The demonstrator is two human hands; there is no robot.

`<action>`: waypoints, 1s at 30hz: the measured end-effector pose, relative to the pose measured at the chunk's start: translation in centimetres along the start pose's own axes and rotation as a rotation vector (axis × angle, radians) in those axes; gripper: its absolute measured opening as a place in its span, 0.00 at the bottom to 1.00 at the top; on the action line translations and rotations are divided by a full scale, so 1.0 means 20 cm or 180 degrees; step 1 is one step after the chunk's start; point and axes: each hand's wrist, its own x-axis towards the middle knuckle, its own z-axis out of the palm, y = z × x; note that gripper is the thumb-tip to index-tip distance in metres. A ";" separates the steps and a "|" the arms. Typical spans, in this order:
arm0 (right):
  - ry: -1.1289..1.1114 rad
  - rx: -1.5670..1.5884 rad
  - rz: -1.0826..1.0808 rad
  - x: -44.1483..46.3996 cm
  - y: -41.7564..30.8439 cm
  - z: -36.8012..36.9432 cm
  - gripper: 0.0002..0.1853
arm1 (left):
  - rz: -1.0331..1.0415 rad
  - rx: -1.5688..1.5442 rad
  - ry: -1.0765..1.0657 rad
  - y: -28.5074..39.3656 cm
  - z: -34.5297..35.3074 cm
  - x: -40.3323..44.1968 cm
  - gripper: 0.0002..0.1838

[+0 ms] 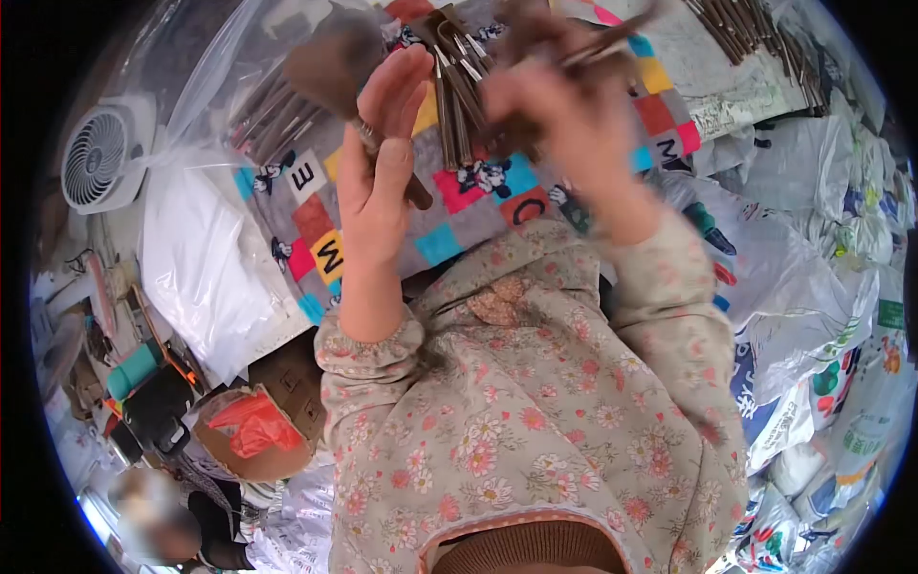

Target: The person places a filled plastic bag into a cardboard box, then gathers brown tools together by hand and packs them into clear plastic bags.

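My left hand (382, 167) is raised over the patterned cloth (440, 244), its thumb against a brush with a wide, soft brown head (335, 67), a metal ferrule and a dark handle pointing down right. Motion blurs my right hand (574, 139), and its fingers are smeared. Dark brown, blurred shapes (612, 57) show at and above that hand; I cannot make out what they are. Between the hands, several brushes with dark handles (459, 115) lie on the cloth, close together.
More thin handles (282, 115) lie under clear plastic at the left. Another bundle of dark handles (751, 29) lies far right. A white fan (107, 153) stands at the left. A cardboard box (253, 435) holds red plastic. Plastic bags (794, 258) crowd the right side.
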 end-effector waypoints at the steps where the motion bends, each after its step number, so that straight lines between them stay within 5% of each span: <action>1: -0.0460 -0.0594 -0.0899 0.00 0.03 0.09 0.17 | 0.0019 0.0261 0.0070 0.02 0.02 -0.04 0.26; 4: -0.0345 0.1177 -0.0897 -0.06 0.18 0.39 0.25 | -0.0116 0.0268 0.0805 -0.02 0.01 -0.16 0.32; 7: -0.0122 0.0324 -0.0890 -0.07 0.23 0.46 0.22 | -0.0305 0.0917 0.0536 -0.07 -0.16 -0.22 0.40; 9: 0.0017 -0.1627 -0.1981 -0.06 0.24 0.47 0.20 | -0.0307 0.1238 0.0610 -0.07 -0.19 -0.25 0.38; 14: -0.0174 -0.1813 -0.1911 -0.09 0.21 0.43 0.24 | -0.0335 0.2679 0.1051 -0.01 -0.17 -0.25 0.32; 15: -0.0181 -0.1726 -0.1871 -0.11 0.18 0.40 0.26 | -0.0339 0.2681 0.1052 0.01 -0.15 -0.26 0.32; 17: -0.0010 -0.1861 -0.1952 -0.06 0.19 0.20 0.28 | -0.0139 0.0684 0.1356 0.07 -0.09 -0.26 0.28; 19: 0.0812 -0.2453 -0.1294 -0.04 0.25 0.04 0.22 | -0.0195 0.0839 0.1234 0.09 -0.11 -0.26 0.26; 21: 0.0556 -0.3370 -0.0935 -0.06 0.31 -0.07 0.18 | -0.0322 0.0739 0.1180 0.12 -0.10 -0.26 0.24; 24: 0.0581 -0.3339 -0.0615 -0.08 0.35 -0.08 0.15 | -0.0555 0.0826 0.1134 0.15 -0.09 -0.23 0.20; 28: 0.0403 -0.3887 -0.0917 -0.04 0.35 -0.10 0.14 | -0.1238 0.1031 0.0596 0.07 -0.18 -0.24 0.15; 30: 0.0443 -0.3417 -0.0757 -0.05 0.37 -0.10 0.14 | -0.1282 0.0677 0.1275 0.03 -0.20 -0.23 0.10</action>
